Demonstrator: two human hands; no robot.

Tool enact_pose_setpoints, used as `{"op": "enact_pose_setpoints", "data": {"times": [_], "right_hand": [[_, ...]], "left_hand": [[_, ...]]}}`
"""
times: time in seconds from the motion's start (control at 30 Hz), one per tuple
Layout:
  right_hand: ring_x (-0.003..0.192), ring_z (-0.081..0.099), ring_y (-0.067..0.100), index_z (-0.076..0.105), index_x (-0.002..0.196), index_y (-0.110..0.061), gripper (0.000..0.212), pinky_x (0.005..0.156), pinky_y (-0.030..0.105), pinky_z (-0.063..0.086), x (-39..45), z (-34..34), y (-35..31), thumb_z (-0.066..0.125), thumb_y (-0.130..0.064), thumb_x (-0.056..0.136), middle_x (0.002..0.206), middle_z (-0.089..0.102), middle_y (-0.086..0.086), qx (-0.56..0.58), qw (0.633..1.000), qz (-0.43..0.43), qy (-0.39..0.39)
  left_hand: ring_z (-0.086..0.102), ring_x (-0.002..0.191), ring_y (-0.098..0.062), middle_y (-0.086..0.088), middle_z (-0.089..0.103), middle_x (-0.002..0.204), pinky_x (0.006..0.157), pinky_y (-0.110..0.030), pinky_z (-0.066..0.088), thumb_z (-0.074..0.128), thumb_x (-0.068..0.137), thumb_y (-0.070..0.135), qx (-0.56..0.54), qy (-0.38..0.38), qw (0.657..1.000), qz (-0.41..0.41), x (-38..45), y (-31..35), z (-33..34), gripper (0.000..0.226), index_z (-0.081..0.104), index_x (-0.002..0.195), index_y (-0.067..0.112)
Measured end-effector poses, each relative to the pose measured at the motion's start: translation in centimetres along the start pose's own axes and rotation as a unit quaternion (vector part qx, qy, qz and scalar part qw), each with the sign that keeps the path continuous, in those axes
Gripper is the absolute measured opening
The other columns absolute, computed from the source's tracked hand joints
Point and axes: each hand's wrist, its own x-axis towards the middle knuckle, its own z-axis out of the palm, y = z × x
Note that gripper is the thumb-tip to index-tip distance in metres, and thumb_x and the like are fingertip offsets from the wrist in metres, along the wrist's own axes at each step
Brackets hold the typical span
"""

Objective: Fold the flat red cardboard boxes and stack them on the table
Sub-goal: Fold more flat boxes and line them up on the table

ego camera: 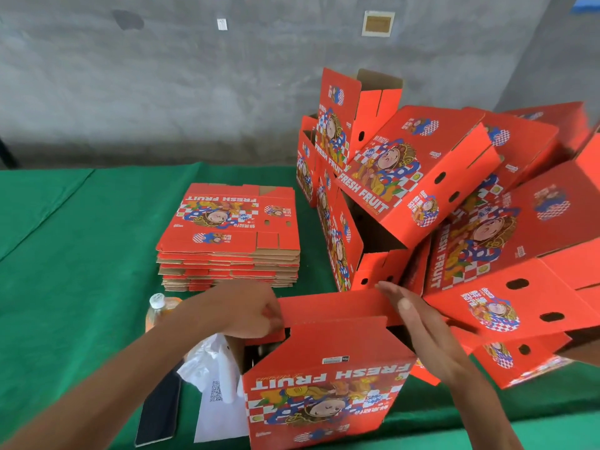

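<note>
**One box half-closed, flat stack waiting**

Two hands are working the top flaps of a single red "FRESH FRUIT" box point(324, 394) that stands upright at the near edge of the green-covered table point(81, 254). The left hand point(250, 311) pinches the left end of the long top flap point(331, 306), fingers curled over its edge. The right hand point(412, 315) lies flat with straight fingers along the flap's right end, pressing rather than gripping.

Judging by this, the step in hand is closing the box's top: the body is already squared up, and the flap is being brought over the opening. The next move probably calls for pushing that flap down level and tucking it against the near panel, then lifting the finished box onto the pile.

Through the gap at the box's left corner the inside looks dark; whether anything is in it cannot be told. The folded boxes point(438, 190) heaped to the right lie tilted against one another at loose angles, several with open ends showing bare brown cardboard and nothing visible inside.

Beyond the hands, a squared stack of flat boxes point(229, 238) waits. Near the left forearm lie a bottle point(159, 306), white paper with a QR code point(216, 394) and a dark phone point(160, 410).
</note>
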Motion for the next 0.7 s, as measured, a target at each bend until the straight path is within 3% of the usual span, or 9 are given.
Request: {"op": "enact_pose_setpoints", "data": {"times": [0.07, 0.17, 0.3, 0.4, 0.47, 0.53, 0.6, 0.63, 0.7], "right_hand": [[0.145, 0.033, -0.008, 0.045, 0.149, -0.051, 0.064, 0.116, 0.026, 0.029, -0.3, 0.3, -0.3, 0.035, -0.083, 0.094, 0.154, 0.043, -0.030, -0.013, 0.999, 0.011, -0.030], [0.147, 0.025, -0.013, 0.037, 0.152, -0.055, 0.068, 0.117, 0.024, 0.023, -0.1, 0.5, -0.5, 0.040, -0.085, 0.091, 0.157, 0.034, -0.035, -0.003, 0.998, 0.022, -0.059], [0.149, 0.023, -0.007, 0.040, 0.150, -0.055, 0.062, 0.113, 0.020, 0.024, -0.2, 1.1, -0.4, 0.040, -0.082, 0.094, 0.155, 0.032, -0.034, -0.045, 0.995, -0.006, -0.084], [0.149, 0.030, 0.001, 0.049, 0.146, -0.048, 0.055, 0.116, 0.023, 0.027, 1.1, 1.4, 0.4, 0.039, -0.074, 0.099, 0.156, 0.041, -0.021, -0.069, 0.995, -0.018, -0.070], [0.145, 0.040, 0.011, 0.059, 0.131, -0.044, 0.026, 0.121, 0.031, 0.030, 2.2, 1.8, 0.9, 0.047, -0.045, 0.108, 0.152, 0.050, -0.005, -0.041, 0.997, 0.025, -0.054], [0.141, 0.041, 0.005, 0.069, 0.122, -0.043, 0.026, 0.120, 0.030, 0.028, 2.0, 2.2, 0.9, 0.048, -0.035, 0.110, 0.151, 0.052, -0.007, 0.028, 0.997, 0.060, -0.026], [0.144, 0.038, 0.003, 0.071, 0.126, -0.037, 0.030, 0.117, 0.027, 0.027, 0.9, 1.9, 0.9, 0.048, -0.045, 0.107, 0.146, 0.055, -0.014, 0.031, 0.999, 0.020, -0.020], [0.144, 0.040, 0.005, 0.072, 0.125, -0.034, 0.031, 0.116, 0.026, 0.028, 0.5, 1.7, 0.9, 0.050, -0.045, 0.107, 0.142, 0.057, -0.014, 0.033, 0.999, 0.007, -0.022], [0.137, 0.047, 0.008, 0.076, 0.114, -0.030, 0.028, 0.111, 0.022, 0.032, 0.4, 1.3, 0.8, 0.054, -0.043, 0.103, 0.130, 0.062, -0.012, 0.036, 0.999, -0.001, -0.018]], "left_hand": [[0.060, 0.062, -0.015, 0.000, 0.070, 0.076, 0.063, -0.030, 0.051, 0.050, 0.100, 0.053, -0.016, 0.042, 0.999, -0.007, 1.1, 0.0, 0.4, 0.042, 0.074, 0.089, 0.019], [0.053, 0.057, -0.022, -0.005, 0.056, 0.063, 0.061, -0.031, 0.045, 0.055, 0.100, 0.056, -0.018, 0.072, 0.997, -0.017, 2.9, 1.0, 0.7, 0.055, 0.063, 0.070, 0.011], [0.070, 0.092, -0.011, 0.010, 0.077, 0.105, 0.082, -0.031, 0.056, 0.064, 0.100, 0.042, -0.061, 0.029, 0.995, 0.074, 4.9, 3.6, 0.9, 0.023, 0.079, 0.111, 0.027], [0.067, 0.079, -0.005, 0.007, 0.077, 0.093, 0.074, -0.026, 0.054, 0.069, 0.099, 0.032, -0.267, 0.058, 0.953, 0.129, 5.2, 5.3, 2.2, 0.020, 0.081, 0.104, 0.016], [0.063, 0.073, -0.010, 0.000, 0.073, 0.079, 0.067, -0.018, 0.043, 0.066, 0.101, 0.024, -0.315, 0.116, 0.937, 0.099, 6.1, 6.1, 4.2, 0.025, 0.079, 0.091, 0.005], [0.071, 0.095, -0.020, -0.015, 0.073, 0.092, 0.070, -0.010, 0.041, 0.064, 0.102, 0.011, -0.301, 0.071, 0.946, 0.100, 6.8, 6.2, 5.1, 0.027, 0.071, 0.120, -0.008], [0.073, 0.095, -0.011, -0.018, 0.075, 0.089, 0.074, -0.008, 0.049, 0.063, 0.101, 0.005, -0.334, 0.061, 0.932, 0.129, 6.7, 6.4, 5.5, 0.037, 0.060, 0.134, -0.011], [0.071, 0.094, -0.008, -0.021, 0.076, 0.092, 0.082, -0.008, 0.050, 0.064, 0.099, 0.005, -0.397, 0.102, 0.902, 0.137, 7.1, 6.0, 5.8, 0.033, 0.065, 0.127, -0.012], [0.071, 0.107, -0.012, -0.014, 0.077, 0.111, 0.098, -0.021, 0.051, 0.056, 0.107, 0.032, -0.458, 0.101, 0.869, 0.157, 5.9, 4.6, 6.3, 0.038, 0.077, 0.116, 0.001]]}}
